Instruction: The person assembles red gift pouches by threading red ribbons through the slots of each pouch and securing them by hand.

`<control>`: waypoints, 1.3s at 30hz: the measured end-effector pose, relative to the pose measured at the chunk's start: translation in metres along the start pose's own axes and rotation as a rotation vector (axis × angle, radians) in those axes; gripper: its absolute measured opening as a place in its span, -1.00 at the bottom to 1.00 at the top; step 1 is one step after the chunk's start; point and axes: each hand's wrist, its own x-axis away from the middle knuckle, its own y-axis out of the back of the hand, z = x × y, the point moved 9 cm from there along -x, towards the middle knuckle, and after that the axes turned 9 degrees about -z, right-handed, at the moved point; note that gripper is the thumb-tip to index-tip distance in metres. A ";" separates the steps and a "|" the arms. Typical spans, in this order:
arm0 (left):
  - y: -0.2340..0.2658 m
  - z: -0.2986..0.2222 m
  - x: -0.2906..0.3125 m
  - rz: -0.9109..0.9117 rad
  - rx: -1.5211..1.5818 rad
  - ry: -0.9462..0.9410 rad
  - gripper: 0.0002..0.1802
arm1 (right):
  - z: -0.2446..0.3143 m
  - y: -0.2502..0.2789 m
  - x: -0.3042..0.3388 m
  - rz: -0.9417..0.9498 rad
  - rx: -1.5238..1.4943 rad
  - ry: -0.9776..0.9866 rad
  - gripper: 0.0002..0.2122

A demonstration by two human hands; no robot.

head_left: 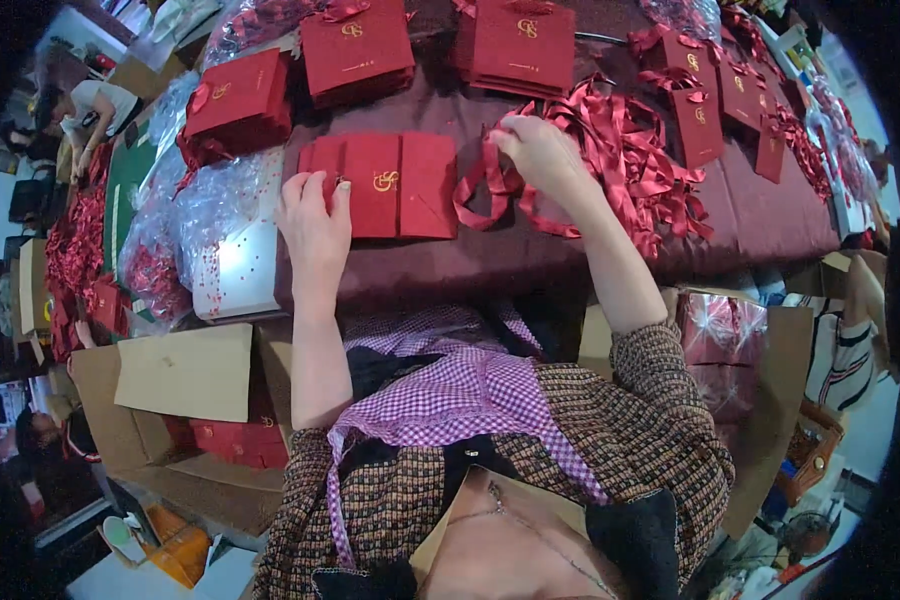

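A flat red paper gift bag with a gold print lies on the dark red cloth in front of me, apparently on top of others. My left hand is at its left end, thumb and fingers curled on the edge. Beyond the bag's right end, my right hand is closed, fingertips pinched on a looped red satin ribbon. A tangled heap of the same ribbons lies beside and under my right wrist. The exact grip of my left fingertips is partly hidden.
Stacks of red bags with ribbon handles stand along the far side. Smaller red bags lie at far right. Clear plastic wrap is left of my work. Open cardboard boxes flank me below the table. Other people sit at left and right.
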 end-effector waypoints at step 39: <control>-0.063 0.016 -0.013 0.214 -0.014 0.157 -0.73 | -0.035 0.036 0.040 0.273 0.246 0.351 -0.62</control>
